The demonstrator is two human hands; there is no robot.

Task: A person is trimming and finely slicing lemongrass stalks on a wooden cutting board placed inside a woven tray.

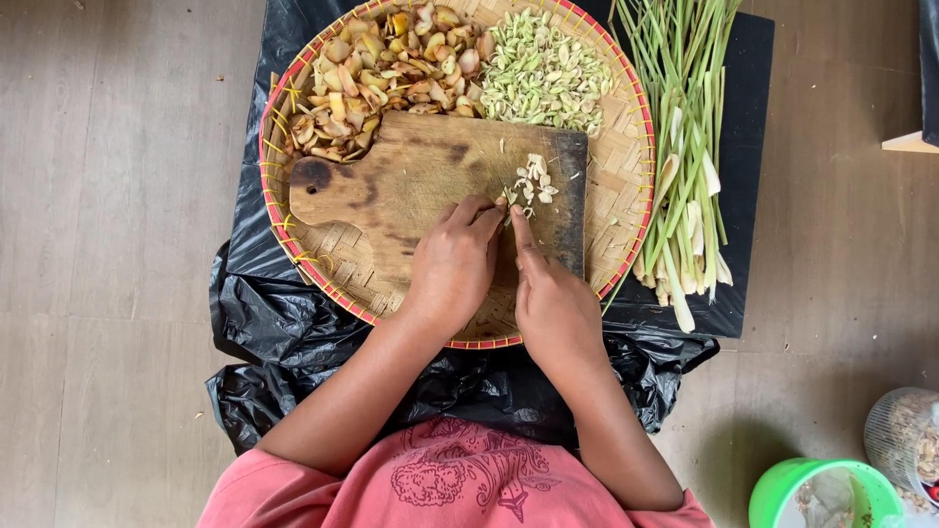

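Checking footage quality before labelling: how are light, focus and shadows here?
Head view: soft even daylight, no glare; the cutting board and both hands, left hand and right hand, are sharp; faint shadows beneath the forearms; the green bucket is cropped at the frame edge.

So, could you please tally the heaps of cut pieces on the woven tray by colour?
Brown heap: 1
Pale green heap: 1
Small whitish heap, on the wooden cutting board: 1
Total: 3, all on the woven tray.

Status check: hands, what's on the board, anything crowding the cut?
Left hand pins a small piece on the cutting board. Right hand closed at it; blade not discernible. Cut slices just beyond fingertips. Nothing else crowding.
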